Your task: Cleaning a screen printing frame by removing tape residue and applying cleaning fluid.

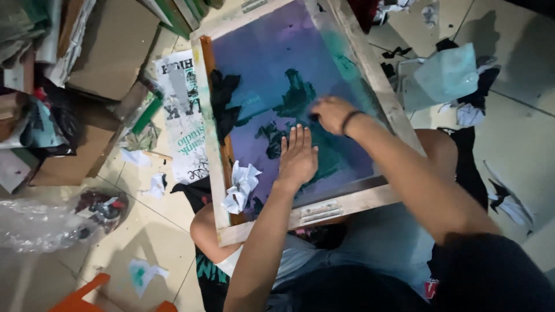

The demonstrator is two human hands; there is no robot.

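One screen (pixel 370 75), wood-framed, lies tilted across the person's lap, mesh side up. Mesh is purple-blue with dark green ink patches near the middle. One metal hinge plate sits on the near frame rail.

Two hands, both on the mesh. Left hand (pixel 298 157): flat, fingers together and extended, palm pressed on the mesh near the near rail; holds nothing. Right hand (pixel 330 112): knuckles up, fingers curled down onto the mesh just beyond the left hand; blurred. Cannot tell whether it grips a rag or only presses. One dark band on the right wrist.

The hands are close together, right just above and to the right of left; green ink lies under and between them.

One crumpled white paper wad (pixel 241 186) rests on the mesh at the left rail, just beside the left hand, not touching it. One dark cloth (pixel 222 104) lies on the mesh along the same rail, farther up, well apart from both hands.

Floor, tiled: one printed sheet (pixel 185 115) left of the screen, touching its frame edge. One clear plastic bag (pixel 52 219) at lower left. One pale teal rag (pixel 442 78) at the right, beyond the frame. One orange item (pixel 81 297) at the bottom edge, kind unclear. Several small paper scraps are scattered about; cardboard is stacked at upper left.
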